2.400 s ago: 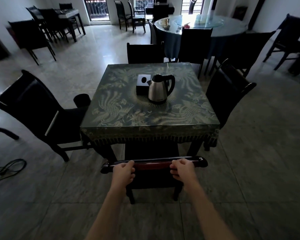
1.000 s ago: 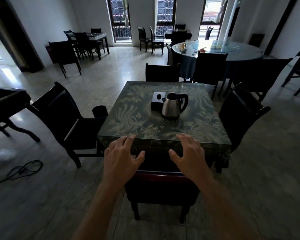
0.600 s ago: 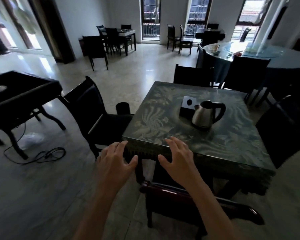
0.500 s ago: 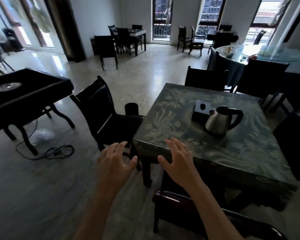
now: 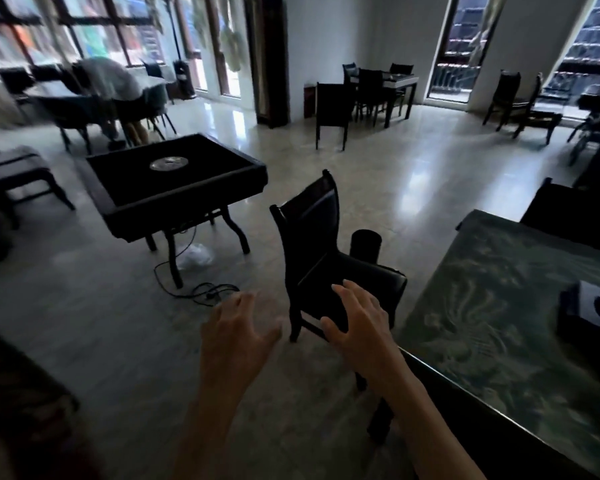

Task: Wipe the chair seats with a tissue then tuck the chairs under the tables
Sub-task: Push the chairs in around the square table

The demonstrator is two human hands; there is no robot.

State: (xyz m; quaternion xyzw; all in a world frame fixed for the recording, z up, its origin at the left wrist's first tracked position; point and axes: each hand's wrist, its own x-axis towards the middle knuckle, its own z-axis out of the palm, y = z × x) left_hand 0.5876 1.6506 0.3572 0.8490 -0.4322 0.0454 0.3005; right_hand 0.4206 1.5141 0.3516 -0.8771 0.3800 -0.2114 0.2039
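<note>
Both hands, the left hand point(image 5: 238, 329) and right hand point(image 5: 355, 322), are spread wide and hold nothing. The black chair point(image 5: 326, 261) stands near the desk point(image 5: 506, 306), on its left side, seat not pushed under. No tissue shows, so wiping might get skipped. The cord point(image 5: 201, 289) on the floor could trip feet.

Just beyond the outstretched fingers point(image 5: 340, 292) of the right hand, the black chair point(image 5: 326, 258) has a smooth padded seat and back with a dull leathery sheen, set in dark polished wood. To the right of those fingers the counter point(image 5: 499, 323) wears a green patterned cloth under a clear glossy sheet. Under and ahead of the left hand's fingers point(image 5: 239, 303) the floor point(image 5: 413, 161) is pale polished stone, mirror-bright by the windows. Farther off, the black table point(image 5: 174, 181) looks matt, with a shiny metal disc point(image 5: 168, 163) at its centre.
</note>
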